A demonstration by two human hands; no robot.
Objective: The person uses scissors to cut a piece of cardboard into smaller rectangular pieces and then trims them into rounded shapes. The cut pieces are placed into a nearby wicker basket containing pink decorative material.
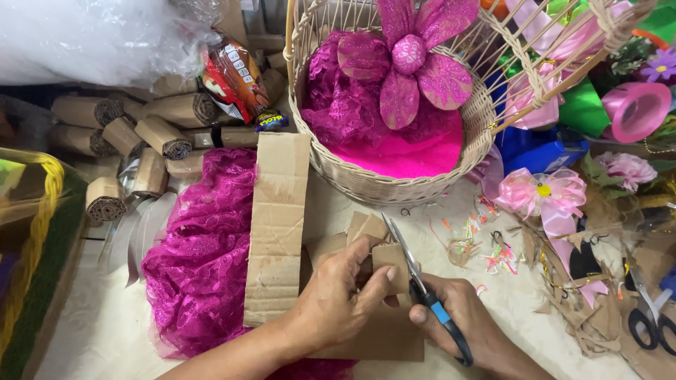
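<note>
My left hand (pixel 338 295) pinches a small brown cardboard piece (pixel 389 259) near the table's front. My right hand (pixel 473 324) grips black-and-blue-handled scissors (pixel 422 285), whose blades point up along the right edge of that piece. A long cardboard strip (pixel 277 225) lies just left of my left hand, partly over a heap of magenta lace fabric (pixel 201 260). More flat cardboard (pixel 384 338) lies under both hands.
A wicker basket (pixel 394 179) with magenta lace and a glittery pink flower (pixel 412 60) stands behind. Rolled cardboard tubes (pixel 165 137) lie at the left, pink ribbon bows (pixel 546 193) and cardboard scraps at the right, and a second pair of scissors (pixel 651 317) at the right edge.
</note>
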